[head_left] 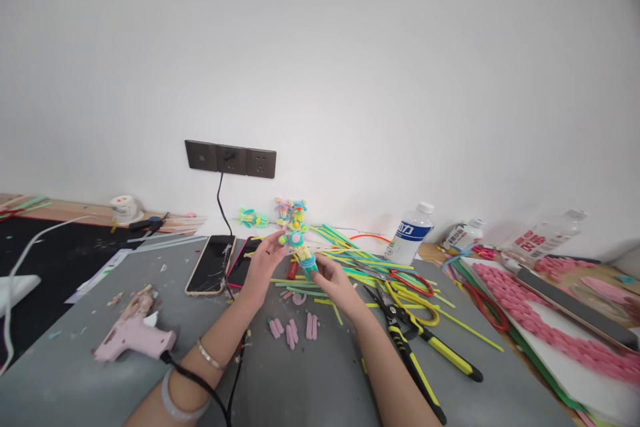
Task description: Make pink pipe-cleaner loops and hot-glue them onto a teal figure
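Between my hands is a small pipe-cleaner figure (303, 255) in teal, yellow and pink, held up at a tilt. My left hand (267, 260) pinches its upper end near the round teal and pink top. The fingers of my right hand (333, 278) are closed on its teal lower end. Below my hands, several short pink pipe-cleaner pieces (291, 333) lie in pairs on the grey mat (280, 393). Similar small figures (298, 214) stand against the wall, and a green and yellow one (253, 217) is left of them.
A pink glue gun (135, 337) and a phone (211, 265) are on the left. To the right are loose pipe cleaners (345, 247), black-and-yellow pliers (400, 320), scissors (420, 283), a white bottle (411, 233) and a pink braided piece (545, 320). A black cord (200, 383) crosses near my left forearm.
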A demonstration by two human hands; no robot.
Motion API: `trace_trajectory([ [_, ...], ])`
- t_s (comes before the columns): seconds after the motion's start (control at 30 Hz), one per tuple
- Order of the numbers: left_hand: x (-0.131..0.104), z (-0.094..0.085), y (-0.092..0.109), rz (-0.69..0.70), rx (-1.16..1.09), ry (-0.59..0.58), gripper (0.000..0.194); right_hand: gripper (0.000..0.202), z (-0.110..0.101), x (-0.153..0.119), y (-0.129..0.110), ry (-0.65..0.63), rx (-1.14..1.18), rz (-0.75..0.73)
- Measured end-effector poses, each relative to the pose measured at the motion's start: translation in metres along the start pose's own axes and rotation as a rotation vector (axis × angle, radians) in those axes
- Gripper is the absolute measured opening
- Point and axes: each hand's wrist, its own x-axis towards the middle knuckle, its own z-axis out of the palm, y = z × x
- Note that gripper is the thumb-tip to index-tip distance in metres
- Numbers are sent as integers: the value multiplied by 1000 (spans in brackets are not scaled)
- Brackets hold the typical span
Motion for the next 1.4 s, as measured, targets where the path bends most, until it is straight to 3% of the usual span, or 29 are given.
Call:
trace_trajectory([
  [0.2, -5, -1, 5, 11, 47, 1, 40, 17, 2, -1, -3, -37, -52, -6],
  [0.47, -5, -2, 2, 46, 59, 26, 38, 22, 2, -2, -2, -23, -109, -8],
  [0.73, -7, -2, 6, 30, 52, 11, 43, 26, 0, -1, 2, 30, -167, 0],
  [1.4, -7, 0, 7, 22, 60, 39, 46, 25, 1, -1, 3, 22, -158, -6],
])
